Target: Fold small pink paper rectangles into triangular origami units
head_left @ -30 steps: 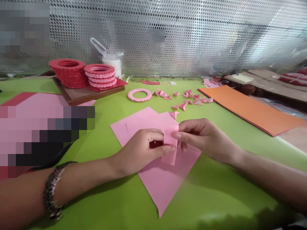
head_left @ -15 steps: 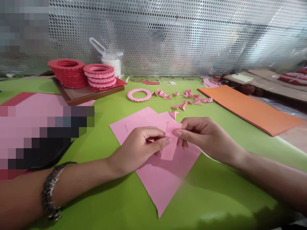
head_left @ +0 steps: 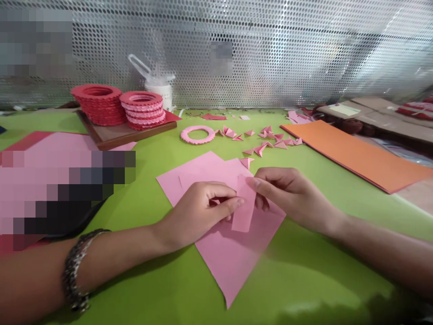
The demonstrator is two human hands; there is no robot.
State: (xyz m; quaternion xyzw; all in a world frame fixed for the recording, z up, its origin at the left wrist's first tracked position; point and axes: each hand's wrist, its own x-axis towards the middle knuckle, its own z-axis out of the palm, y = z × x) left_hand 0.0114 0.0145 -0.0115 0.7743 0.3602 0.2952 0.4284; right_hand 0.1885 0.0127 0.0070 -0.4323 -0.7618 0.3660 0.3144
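Observation:
A small pink paper strip (head_left: 244, 212) is held up between both hands. My left hand (head_left: 206, 212) pinches its left edge between thumb and fingers. At its upper right corner, the thumb and fingers of my right hand (head_left: 287, 192) are closed on it. Beneath the hands lie larger pink paper sheets (head_left: 233, 262), overlapping, one corner pointing towards me. Just past the strip sits a small folded pink paper triangle (head_left: 246, 162). The fingertips behind the strip are partly hidden.
Several folded pink triangles (head_left: 267, 133) and a pink paper ring (head_left: 197, 135) lie beyond the sheets. Stacks of red rings (head_left: 98, 106) and red-and-pink rings (head_left: 142, 110) stand on a wooden tray (head_left: 135, 135). Orange sheets (head_left: 355, 153) lie right; a perforated metal screen (head_left: 270, 54) rises behind.
The strip has shifted slightly right and turned more upright in my fingers. Both hands keep their pinch on it. The whole view has drifted a little.

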